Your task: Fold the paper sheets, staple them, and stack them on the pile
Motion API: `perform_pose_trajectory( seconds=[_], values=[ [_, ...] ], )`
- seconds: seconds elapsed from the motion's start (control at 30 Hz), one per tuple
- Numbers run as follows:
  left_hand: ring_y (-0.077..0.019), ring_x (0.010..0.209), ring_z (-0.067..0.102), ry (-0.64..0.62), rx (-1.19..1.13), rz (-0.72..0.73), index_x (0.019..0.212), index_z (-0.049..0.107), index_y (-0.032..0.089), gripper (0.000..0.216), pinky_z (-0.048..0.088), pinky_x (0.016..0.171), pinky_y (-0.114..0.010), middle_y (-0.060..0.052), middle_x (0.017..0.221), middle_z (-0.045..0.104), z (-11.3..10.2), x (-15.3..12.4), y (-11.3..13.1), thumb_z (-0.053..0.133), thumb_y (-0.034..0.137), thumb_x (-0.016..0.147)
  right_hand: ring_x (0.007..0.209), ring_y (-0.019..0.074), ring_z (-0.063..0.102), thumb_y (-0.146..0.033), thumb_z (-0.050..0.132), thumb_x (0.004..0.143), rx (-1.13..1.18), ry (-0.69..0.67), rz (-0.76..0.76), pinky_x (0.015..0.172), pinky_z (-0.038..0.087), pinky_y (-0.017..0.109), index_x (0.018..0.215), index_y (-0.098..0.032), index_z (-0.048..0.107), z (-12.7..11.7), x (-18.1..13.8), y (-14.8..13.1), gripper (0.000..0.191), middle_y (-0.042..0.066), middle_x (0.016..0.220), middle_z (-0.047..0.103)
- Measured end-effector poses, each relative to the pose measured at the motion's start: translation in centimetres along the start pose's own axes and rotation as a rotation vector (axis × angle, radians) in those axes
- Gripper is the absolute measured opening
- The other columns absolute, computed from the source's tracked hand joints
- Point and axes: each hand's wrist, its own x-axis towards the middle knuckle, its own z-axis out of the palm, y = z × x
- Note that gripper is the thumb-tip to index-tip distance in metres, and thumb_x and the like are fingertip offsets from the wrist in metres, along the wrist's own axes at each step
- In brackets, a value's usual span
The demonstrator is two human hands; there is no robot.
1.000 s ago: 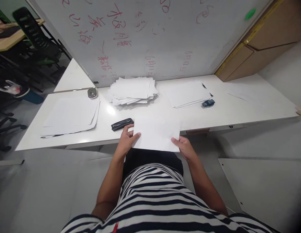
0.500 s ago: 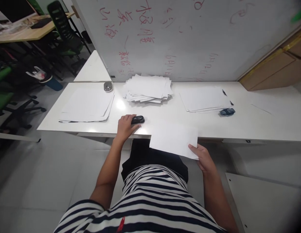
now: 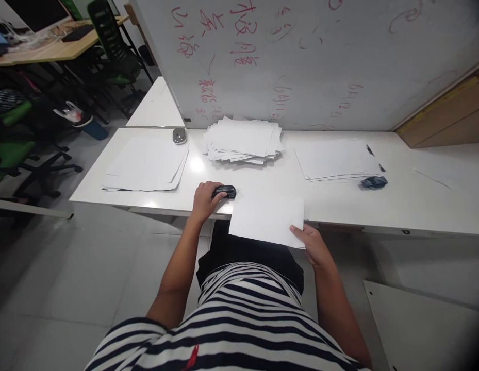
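Observation:
My left hand (image 3: pixel 207 200) is wrapped round the back of a black stapler (image 3: pixel 228 191) that lies on the white desk, its thumb along the near side. Pinched by one corner in my right hand (image 3: pixel 309 241) are white paper sheets (image 3: pixel 264 219), thumb on top and fingers hidden underneath. The sheets hang partly over the desk's front edge, and their left edge is close to the stapler's front end. Whether paper and stapler touch, I cannot tell.
A messy paper pile (image 3: pixel 245 139) stands at the whiteboard (image 3: pixel 312 67). Flatter stacks lie left (image 3: pixel 146 165) and right (image 3: pixel 335 161). A grey mouse-like object (image 3: pixel 179 136) sits by the left stack, and a dark blue crumpled item (image 3: pixel 374 182) by the right one. A cardboard box (image 3: pixel 436 116) leans far right.
My right hand has brought the paper sheets leftward, closer to the stapler. My left thumb now lies nearer along the stapler. The view has shifted slightly.

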Motion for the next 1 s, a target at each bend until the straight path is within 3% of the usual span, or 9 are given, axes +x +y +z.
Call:
perform_pose_trajectory(
  seconds=[0.37, 0.7, 0.9, 1.0],
  values=[
    [-0.0212, 0.092, 0.051, 0.003, -0.036, 0.022, 0.106, 0.062, 0.025, 0.025, 0.041, 0.083, -0.035, -0.003, 0.101, 0.065, -0.1, 0.0, 0.0, 0.055, 0.039, 0.087, 0.082, 0.0237, 0.069, -0.050, 0.078, 0.066, -0.072, -0.106, -0.046, 0.081, 0.051, 0.037, 0.100, -0.017, 0.072, 2.1, 0.6, -0.6, 0.048, 0.008, 0.091, 0.075],
    [-0.0193, 0.100, 0.059, 0.062, -0.067, 0.057, 0.104, 0.066, 0.025, 0.027, 0.042, 0.089, -0.034, -0.002, 0.103, 0.069, 0.0, -0.1, 0.2, 0.050, 0.041, 0.090, 0.089, 0.0250, 0.068, -0.051, 0.076, 0.069, -0.110, -0.137, -0.055, 0.090, 0.049, 0.041, 0.104, -0.019, 0.071, 1.8, 1.1, -0.9, 0.048, 0.007, 0.098, 0.075],
    [-0.0177, 0.093, 0.062, 0.112, -0.111, -0.026, 0.087, 0.068, 0.025, 0.022, 0.041, 0.092, -0.036, 0.000, 0.092, 0.071, 0.2, 0.1, 1.0, 0.051, 0.040, 0.088, 0.090, 0.0244, 0.068, -0.051, 0.075, 0.071, -0.134, -0.149, -0.058, 0.089, 0.049, 0.040, 0.104, -0.019, 0.072, 1.2, 1.3, -0.7, 0.046, 0.007, 0.098, 0.075],
    [-0.0213, 0.102, 0.058, 0.177, -0.052, -0.176, 0.080, 0.063, 0.025, 0.016, 0.034, 0.103, -0.046, -0.001, 0.096, 0.069, 0.9, 0.0, 2.4, 0.052, 0.035, 0.087, 0.090, 0.0237, 0.068, -0.050, 0.074, 0.072, -0.124, -0.157, -0.062, 0.090, 0.048, 0.039, 0.106, -0.020, 0.071, 1.2, 1.3, -0.6, 0.046, 0.007, 0.100, 0.074]
  ],
)
